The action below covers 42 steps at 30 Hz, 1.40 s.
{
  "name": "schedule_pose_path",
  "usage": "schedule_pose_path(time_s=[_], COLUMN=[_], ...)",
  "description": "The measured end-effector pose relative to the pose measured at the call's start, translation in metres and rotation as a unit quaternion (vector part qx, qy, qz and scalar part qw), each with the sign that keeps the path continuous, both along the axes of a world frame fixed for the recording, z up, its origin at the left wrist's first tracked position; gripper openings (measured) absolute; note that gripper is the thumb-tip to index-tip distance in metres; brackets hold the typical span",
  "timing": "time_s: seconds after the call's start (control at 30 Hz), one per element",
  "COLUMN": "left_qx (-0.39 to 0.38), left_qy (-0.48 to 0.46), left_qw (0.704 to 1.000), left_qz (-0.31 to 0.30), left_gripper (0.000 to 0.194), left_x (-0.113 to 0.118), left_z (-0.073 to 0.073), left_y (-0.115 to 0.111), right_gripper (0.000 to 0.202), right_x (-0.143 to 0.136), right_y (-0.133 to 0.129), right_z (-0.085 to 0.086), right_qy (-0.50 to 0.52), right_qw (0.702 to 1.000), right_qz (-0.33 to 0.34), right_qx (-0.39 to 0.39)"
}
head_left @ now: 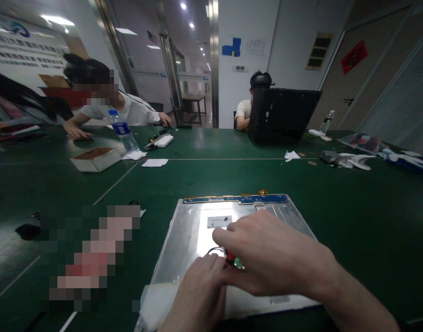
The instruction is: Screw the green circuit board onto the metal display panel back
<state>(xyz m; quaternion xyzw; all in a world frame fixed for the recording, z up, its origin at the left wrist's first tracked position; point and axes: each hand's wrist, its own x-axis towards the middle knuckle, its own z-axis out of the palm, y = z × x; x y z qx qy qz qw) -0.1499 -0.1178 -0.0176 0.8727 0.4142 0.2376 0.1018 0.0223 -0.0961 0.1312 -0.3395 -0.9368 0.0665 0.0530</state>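
Note:
A flat display panel with a silver metal back lies on the table in front of me, a blue circuit strip along its far edge. Over the panel's near half, my right hand is closed round a small red-and-black object, most of it hidden by the fingers. My left hand meets it from the left, fingers bent and pressed together; what they pinch is hidden. A bit of green circuit board shows beneath my right hand, and a thin dark wire curves beside it.
On the green table stand an open cardboard box, a water bottle and a large black monitor. White gloves lie at the right. Two people sit across, another at far left. A blurred patch covers something left of the panel.

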Motion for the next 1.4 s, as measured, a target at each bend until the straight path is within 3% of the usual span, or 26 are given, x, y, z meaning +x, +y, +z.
schedule_pose_path(time_s=[0.1,0.27,0.57,0.73,0.87,1.03,1.27,1.4], left_qx=[0.006,-0.01,0.013,-0.009,0.003,0.046,0.013,0.003], left_qy=[-0.01,-0.017,0.0,-0.023,-0.028,-0.033,-0.019,-0.017], left_qw=[1.0,1.0,1.0,1.0,1.0,0.998,1.0,1.0], left_qz=[-0.009,-0.006,0.0,-0.005,-0.002,-0.012,0.001,0.006], left_gripper=[0.022,0.021,0.022,0.021,0.017,0.019,0.021,0.019], left_x=[-0.001,0.001,-0.001,0.0,-0.001,-0.002,0.001,0.0], left_z=[0.001,0.006,0.002,0.008,0.003,-0.005,0.009,0.007], left_y=[0.001,0.0,0.0,-0.001,0.0,0.001,0.0,0.0], right_gripper=[0.026,0.013,0.027,0.013,0.012,0.018,0.013,0.014], right_x=[-0.002,-0.001,-0.001,-0.001,0.0,0.001,-0.001,-0.001], right_y=[0.001,0.0,0.0,-0.002,-0.003,-0.002,-0.005,-0.007], right_z=[-0.001,0.002,-0.004,0.0,0.002,-0.004,0.001,0.003], right_qy=[-0.011,-0.001,0.003,0.004,0.013,0.016,0.009,0.002], right_qw=[0.999,1.0,0.999,1.0,1.0,0.999,1.0,1.0], right_qz=[-0.022,0.001,-0.024,-0.008,0.022,-0.001,-0.003,0.018], right_qx=[0.028,0.011,0.023,0.022,0.015,0.028,0.017,0.003])
